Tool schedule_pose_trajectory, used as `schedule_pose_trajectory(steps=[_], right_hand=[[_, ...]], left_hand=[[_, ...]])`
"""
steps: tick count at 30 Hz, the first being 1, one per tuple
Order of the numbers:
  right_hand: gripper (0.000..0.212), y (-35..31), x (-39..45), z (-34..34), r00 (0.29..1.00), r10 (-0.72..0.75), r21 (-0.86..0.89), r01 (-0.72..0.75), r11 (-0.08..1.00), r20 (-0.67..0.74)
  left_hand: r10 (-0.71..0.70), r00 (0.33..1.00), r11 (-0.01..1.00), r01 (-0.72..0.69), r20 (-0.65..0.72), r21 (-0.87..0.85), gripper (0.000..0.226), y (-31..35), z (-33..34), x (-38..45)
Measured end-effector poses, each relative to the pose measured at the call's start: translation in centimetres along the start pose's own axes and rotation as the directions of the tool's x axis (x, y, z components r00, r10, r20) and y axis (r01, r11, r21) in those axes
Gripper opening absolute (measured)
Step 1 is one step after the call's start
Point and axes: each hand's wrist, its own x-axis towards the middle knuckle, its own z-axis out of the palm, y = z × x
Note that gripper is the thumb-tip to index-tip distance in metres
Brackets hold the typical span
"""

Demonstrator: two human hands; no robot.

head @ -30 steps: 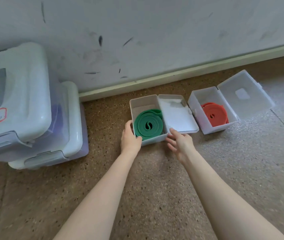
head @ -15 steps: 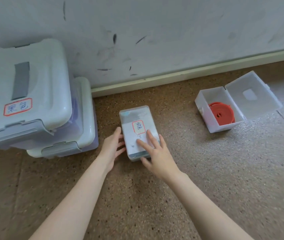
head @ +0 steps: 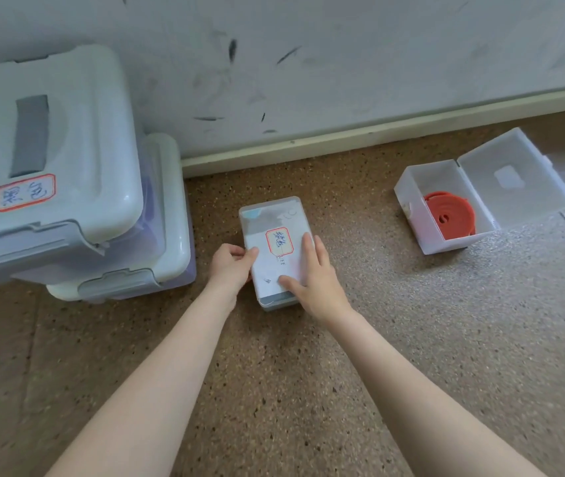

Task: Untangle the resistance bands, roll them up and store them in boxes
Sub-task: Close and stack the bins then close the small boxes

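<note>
Now I am pressing my right hand (head: pixel 312 275) flat on the lid of the near box (head: pixel 276 247), while my left hand (head: pixel 231 265) is gripping its left edge. The lid, open a second ago, is closing over the green band, so it is stored. Farther right, the red band (head: pixel 449 215) is lying rolled in the open box (head: pixel 446 204), awaiting closing.

Lid of the small box (head: pixel 276 242) found closed over the green band, left hand (head: pixel 231 265) now gripping its left edge, right hand (head: pixel 312 275) laid flat on top.
</note>
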Motion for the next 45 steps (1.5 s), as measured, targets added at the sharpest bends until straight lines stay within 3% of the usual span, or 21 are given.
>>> schedule_pose_trajectory(steps=[2,4,6,8,9,11,14,16,18,21,25,27,29,31,33,35,37,39,40,42,45], right_hand=[[0.083,-0.2,-0.1,-1.2,1.000,0.016,0.021,-0.016,1.000,-0.010],[0.073,0.4,-0.2,-3.8,0.982,0.028,0.022,-0.025,0.999,-0.185],[0.066,2.2,-0.1,-7.4,0.907,0.056,-0.042,-0.081,0.996,-0.418],[0.070,4.7,0.1,-10.8,0.859,0.122,-0.154,-0.226,0.962,-0.497],[0.072,5.8,0.2,-12.0,0.859,0.187,-0.191,-0.309,0.932,-0.476],[0.068,7.5,0.6,-13.3,0.864,0.315,-0.261,-0.433,0.863,-0.393],[0.038,7.6,0.8,-12.8,0.859,0.332,-0.331,-0.467,0.820,-0.390],[0.025,6.5,0.2,-11.0,0.884,0.289,-0.304,-0.408,0.861,-0.366],[0.023,4.9,-0.9,-8.2,0.945,0.179,-0.257,-0.251,0.933,-0.275],[0.025,2.4,-3.3,-4.1,0.973,0.075,-0.177,-0.115,0.977,-0.217],[0.030,0.7,-5.4,-1.9,0.990,0.024,-0.203,-0.053,0.978,-0.141],[0.021,0.2,-6.2,-3.1,0.980,-0.040,-0.242,-0.008,0.970,-0.193],[0.017,0.0,-6.4,-5.3,0.900,-0.190,-0.357,0.041,0.933,-0.393],[0.026,0.2,-6.3,-8.1,0.811,-0.229,-0.441,-0.039,0.897,-0.538],[0.052,1.3,-6.4,-10.8,0.851,-0.024,-0.415,-0.231,0.880,-0.524],[0.069,2.6,-6.8,-12.8,0.862,0.246,-0.300,-0.401,0.865,-0.443],[0.069,3.2,-7.4,-13.4,0.862,0.275,-0.199,-0.386,0.901,-0.427],[0.059,2.5,-7.8,-12.9,0.872,0.112,-0.101,-0.181,0.978,-0.477],[0.052,2.1,-7.8,-12.3,0.893,0.042,-0.074,-0.084,0.994,-0.448],[0.045,1.5,-7.7,-10.2,0.958,-0.046,-0.190,-0.008,0.982,-0.281],[0.056,2.6,-7.6,-6.4,0.997,0.072,-0.361,-0.078,0.929,-0.030]], left_hand=[[0.095,0.993,0.985,-0.084,-0.071,0.152,0.034,0.3,0.7,-0.8],[0.257,0.964,0.905,-0.213,-0.072,0.369,0.052,0.5,1.5,-2.2],[0.449,0.883,0.691,-0.439,0.136,0.575,0.064,0.3,2.8,-3.7],[0.437,0.802,0.458,-0.588,0.407,0.667,0.071,-0.1,4.1,-4.9],[0.372,0.787,0.366,-0.611,0.492,0.702,0.072,-0.6,4.6,-5.2],[0.311,0.786,0.221,-0.606,0.534,0.764,0.066,-1.6,4.9,-5.2],[0.377,0.779,0.104,-0.573,0.501,0.813,0.062,-2.3,4.8,-5.1],[0.387,0.777,0.077,-0.563,0.496,0.823,0.063,-2.4,4.8,-4.8],[0.405,0.774,0.052,-0.551,0.487,0.833,0.063,-2.4,4.8,-4.6],[0.412,0.764,0.016,-0.551,0.496,0.834,0.063,-1.9,4.6,-4.3],[0.392,0.765,0.016,-0.561,0.511,0.828,0.059,-1.4,3.7,-4.9],[0.371,0.772,0.027,-0.565,0.517,0.825,0.054,-1.1,3.1,-5.4],[0.395,0.778,0.136,-0.576,0.489,0.806,0.044,-0.7,2.9,-6.5],[0.469,0.768,0.340,-0.614,0.437,0.713,0.036,-0.8,3.4,-8.1],[0.474,0.776,0.523,-0.628,0.416,0.576,0.037,-1.2,4.2,-10.0],[0.382,0.808,0.633,-0.583,0.449,0.510,0.045,-1.5,5.1,-11.2],[0.218,0.877,0.816,-0.405,0.429,0.413,0.049,-0.9,6.0,-11.6],[0.039,0.922,0.974,-0.122,0.386,0.191,0.050,0.2,6.6,-11.6],[-0.038,0.924,0.998,0.018,0.381,0.056,0.050,0.7,6.6,-11.4],[-0.141,0.906,0.950,0.237,0.399,-0.202,0.050,1.3,6.4,-11.1],[-0.165,0.907,0.929,0.275,0.387,-0.248,0.046,1.2,5.8,-10.5]])
